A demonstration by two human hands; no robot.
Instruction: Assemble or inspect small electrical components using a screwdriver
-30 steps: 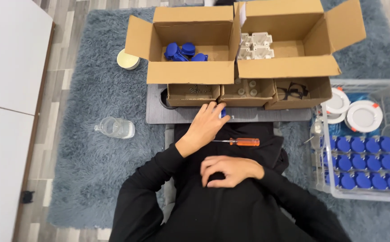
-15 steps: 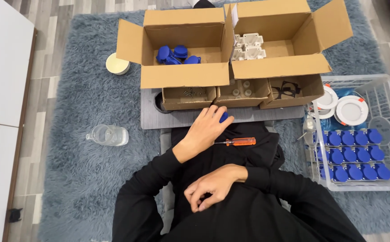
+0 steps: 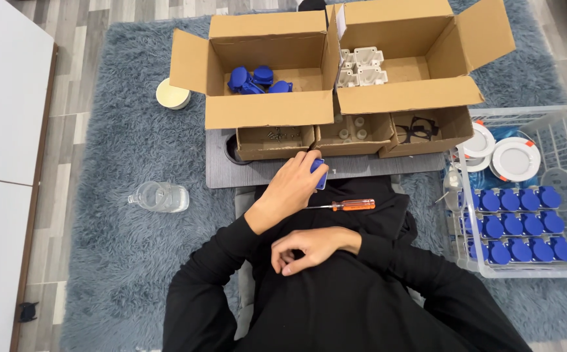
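Note:
My left hand (image 3: pixel 293 186) reaches forward and grips a small blue plastic part (image 3: pixel 320 173) at the edge of a grey board (image 3: pixel 231 171). An orange-handled screwdriver (image 3: pixel 348 205) lies on my black-clad lap just right of that hand. My right hand (image 3: pixel 309 248) rests against my stomach with its fingers curled; whether it holds anything is hidden. Ahead stand two open cardboard boxes: the left one (image 3: pixel 267 111) holds several blue parts (image 3: pixel 257 79), the right one (image 3: pixel 401 98) holds white parts (image 3: pixel 360 66).
Three small cardboard trays (image 3: pixel 355 133) sit in front of the big boxes. A white wire basket (image 3: pixel 524 195) at right holds rows of blue pieces and round white discs. A clear bottle (image 3: pixel 159 197) and a cream tape roll (image 3: pixel 172 94) lie on the grey shaggy rug.
The left hand stays closed on the blue part by the board. My right hand has slid a little lower on my lap. The camera view has shifted slightly.

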